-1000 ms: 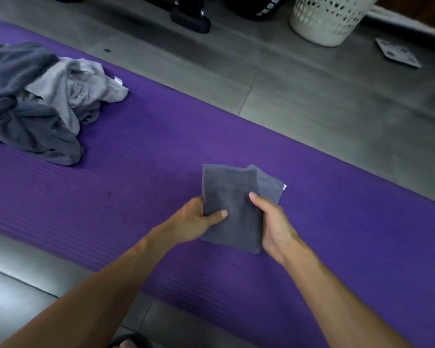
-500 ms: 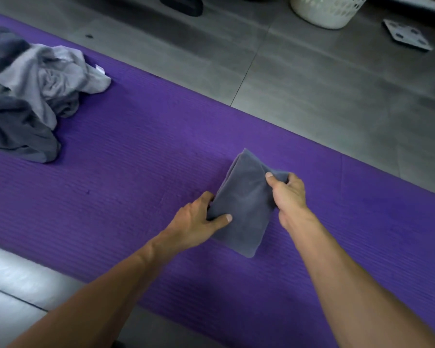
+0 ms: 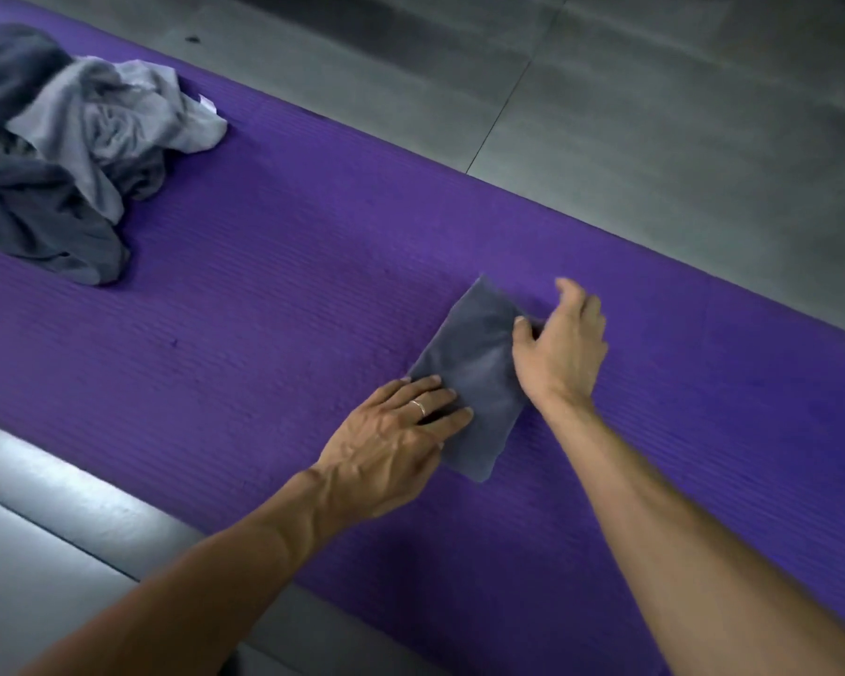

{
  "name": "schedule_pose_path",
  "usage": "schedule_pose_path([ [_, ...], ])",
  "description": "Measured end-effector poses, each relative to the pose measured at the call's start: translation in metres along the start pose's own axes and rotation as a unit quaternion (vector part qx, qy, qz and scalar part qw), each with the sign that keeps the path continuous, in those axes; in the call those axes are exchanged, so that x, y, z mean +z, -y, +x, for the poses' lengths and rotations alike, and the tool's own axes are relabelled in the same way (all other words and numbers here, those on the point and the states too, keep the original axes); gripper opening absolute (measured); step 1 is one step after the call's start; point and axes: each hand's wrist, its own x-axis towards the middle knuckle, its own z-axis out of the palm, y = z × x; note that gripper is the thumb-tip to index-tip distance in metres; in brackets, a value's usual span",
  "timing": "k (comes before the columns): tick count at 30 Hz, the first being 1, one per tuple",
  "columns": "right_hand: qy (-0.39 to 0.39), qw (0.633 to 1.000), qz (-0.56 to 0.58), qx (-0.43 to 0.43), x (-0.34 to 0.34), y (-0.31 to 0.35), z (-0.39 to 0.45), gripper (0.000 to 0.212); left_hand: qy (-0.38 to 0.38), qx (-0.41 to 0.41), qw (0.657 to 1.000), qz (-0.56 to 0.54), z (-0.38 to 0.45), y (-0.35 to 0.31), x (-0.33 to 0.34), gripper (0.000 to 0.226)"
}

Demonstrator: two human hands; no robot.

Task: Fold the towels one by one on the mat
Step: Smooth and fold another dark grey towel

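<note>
Fingers of the left hand (image 3: 391,446) press flat on the small folded dark-grey towel (image 3: 474,378) on the purple ribbed mat (image 3: 264,334); the right hand (image 3: 559,348), loosely spread, touches its far edge.

So there's a purple ribbed mat (image 3: 274,304) laid out diagonally on a grey tiled floor (image 3: 654,114), which shows past the mat's far edge and again at the near left. Lying flat on the mat, right of the middle, is a small folded dark grey towel (image 3: 469,368). Well apart from it, at the mat's far left, sits a crumpled heap of towels (image 3: 64,153), dark grey ones with a lighter grey one bunched on top.
</note>
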Motion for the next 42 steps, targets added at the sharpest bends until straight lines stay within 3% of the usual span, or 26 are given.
schedule_pose_path([
  [1, -0.011, 0.992, -0.006, -0.129, -0.002, 0.004, -0.005, 0.043, 0.001, -0.003, 1.000, 0.000, -0.001, 0.000, 0.001, 0.042],
  [2, 0.030, 0.970, 0.021, -0.241, -0.002, 0.008, -0.011, 0.039, 0.004, -0.006, 1.000, -0.002, -0.001, 0.000, 0.000, 0.043],
  [3, 0.118, 0.939, 0.056, -0.317, 0.002, 0.008, -0.015, 0.041, 0.007, -0.008, 1.000, -0.001, -0.002, 0.000, 0.000, 0.043],
  [5, 0.303, 0.875, 0.058, -0.373, 0.010, -0.001, -0.019, 0.055, 0.008, -0.009, 1.000, 0.003, -0.006, 0.000, 0.002, 0.044],
  [6, 0.339, 0.852, 0.016, -0.398, 0.014, -0.010, -0.015, 0.059, 0.006, -0.014, 1.000, 0.002, -0.010, -0.002, 0.005, 0.045],
  [9, 0.285, 0.811, -0.144, -0.489, 0.022, -0.031, 0.015, 0.061, -0.016, -0.029, 0.999, -0.006, -0.013, -0.005, 0.012, 0.043],
  [13, 0.285, 0.834, -0.245, -0.404, 0.021, -0.030, 0.063, 0.067, -0.021, -0.036, 0.999, 0.004, -0.008, -0.006, 0.011, 0.042],
  [15, 0.213, 0.845, -0.272, -0.408, 0.012, -0.027, 0.065, 0.063, -0.007, -0.039, 0.999, 0.012, -0.008, -0.006, 0.010, 0.046],
  [17, 0.190, 0.829, -0.236, -0.470, 0.001, -0.027, 0.043, 0.057, -0.004, -0.040, 0.999, 0.017, -0.009, -0.006, 0.010, 0.051],
  [20, 0.262, 0.787, -0.196, -0.523, -0.004, -0.056, 0.011, 0.054, -0.006, -0.031, 0.999, 0.030, -0.007, -0.004, 0.013, 0.063],
  [24, 0.263, 0.860, -0.221, -0.376, -0.014, -0.081, 0.037, 0.061, 0.013, -0.017, 0.995, 0.097, -0.004, -0.005, 0.022, 0.085],
  [26, 0.252, 0.874, -0.181, -0.375, -0.021, -0.080, 0.032, 0.061, 0.009, -0.009, 0.992, 0.122, -0.004, -0.005, 0.025, 0.089],
  [28, 0.240, 0.887, -0.087, -0.386, -0.023, -0.076, 0.020, 0.050, -0.017, -0.007, 0.991, 0.133, -0.001, -0.006, 0.025, 0.085],
  [31, 0.290, 0.908, 0.046, -0.300, -0.032, -0.071, 0.002, 0.043, -0.068, -0.017, 0.990, 0.120, 0.008, -0.009, 0.024, 0.063],
  [33, 0.319, 0.905, 0.029, -0.280, -0.040, -0.068, -0.004, 0.051, -0.067, -0.035, 0.994, 0.073, 0.016, -0.010, 0.015, 0.052],
  [35, 0.330, 0.897, -0.007, -0.295, -0.047, -0.065, -0.009, 0.067, -0.046, -0.080, 0.994, -0.050, 0.022, -0.008, -0.004, 0.052],
  [38, 0.314, 0.890, -0.025, -0.329, -0.054, -0.052, -0.017, 0.093, -0.032, -0.151, 0.956, -0.248, 0.025, 0.000, -0.040, 0.055],
  [40, 0.260, 0.894, -0.015, -0.364, -0.057, -0.038, -0.016, 0.086, -0.019, -0.164, 0.926, -0.339, 0.022, 0.000, -0.057, 0.056],
  [42, 0.209, 0.899, 0.018, -0.385, -0.064, -0.024, -0.013, 0.058, -0.009, -0.167, 0.888, -0.427, 0.016, -0.003, -0.068, 0.056],
])
